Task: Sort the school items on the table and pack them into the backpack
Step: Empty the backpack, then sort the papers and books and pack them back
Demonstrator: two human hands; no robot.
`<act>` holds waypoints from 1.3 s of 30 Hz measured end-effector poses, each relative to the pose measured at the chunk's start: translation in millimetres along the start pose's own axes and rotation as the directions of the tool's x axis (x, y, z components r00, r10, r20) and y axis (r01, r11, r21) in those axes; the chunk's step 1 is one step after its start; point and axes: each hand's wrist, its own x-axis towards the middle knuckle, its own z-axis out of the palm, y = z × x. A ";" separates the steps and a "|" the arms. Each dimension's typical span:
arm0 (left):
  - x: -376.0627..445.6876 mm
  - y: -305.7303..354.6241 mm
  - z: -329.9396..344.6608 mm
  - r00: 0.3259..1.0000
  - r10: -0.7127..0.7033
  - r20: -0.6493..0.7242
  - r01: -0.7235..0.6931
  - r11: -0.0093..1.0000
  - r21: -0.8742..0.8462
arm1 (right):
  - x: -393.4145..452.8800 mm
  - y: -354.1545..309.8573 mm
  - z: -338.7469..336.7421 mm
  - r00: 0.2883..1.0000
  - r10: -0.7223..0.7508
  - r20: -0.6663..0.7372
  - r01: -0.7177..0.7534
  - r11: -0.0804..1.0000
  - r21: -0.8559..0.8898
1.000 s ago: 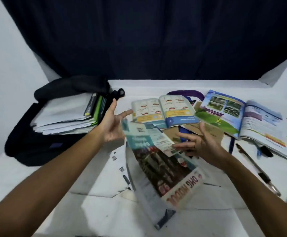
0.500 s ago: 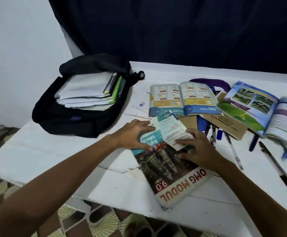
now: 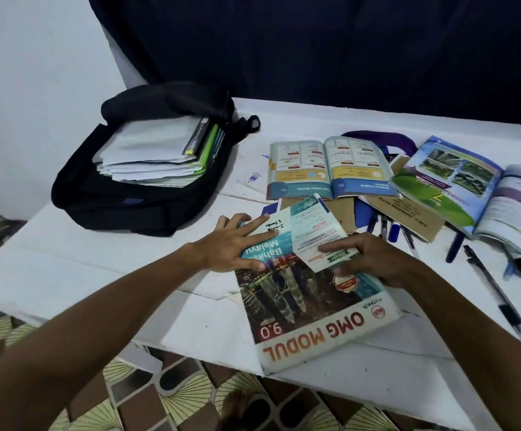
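The "OMG MODUL" Bahasa Melayu workbook [image 3: 312, 309] lies flat on the white table [image 3: 97, 265], its near corner past the edge. The left hand [image 3: 231, 247] presses its cover with straight, spread fingers. The right hand [image 3: 374, 259] pinches a small teal leaflet [image 3: 315, 234] on top; its palm is hidden. The black backpack [image 3: 119, 200] lies open at left, stuffed with papers. Pens [image 3: 389, 228] are partly buried under an open textbook [image 3: 330, 166].
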 end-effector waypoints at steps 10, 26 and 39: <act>-4.2 12.9 -11.2 0.901 -0.372 -0.221 0.250 0.864 -0.437 | -18.6 -31.7 1.9 0.969 -0.197 -0.149 0.235 0.920 0.312; 1.1 30.1 -109.0 0.847 -0.532 -0.010 -0.237 -0.359 -0.903 | 0.5 -81.8 -2.7 0.881 -0.297 -0.369 0.456 0.742 0.492; -89.7 -89.0 -147.5 0.834 -0.538 0.124 0.088 -0.093 -0.992 | 86.8 -173.3 81.4 0.965 -0.199 -0.172 0.222 0.966 0.129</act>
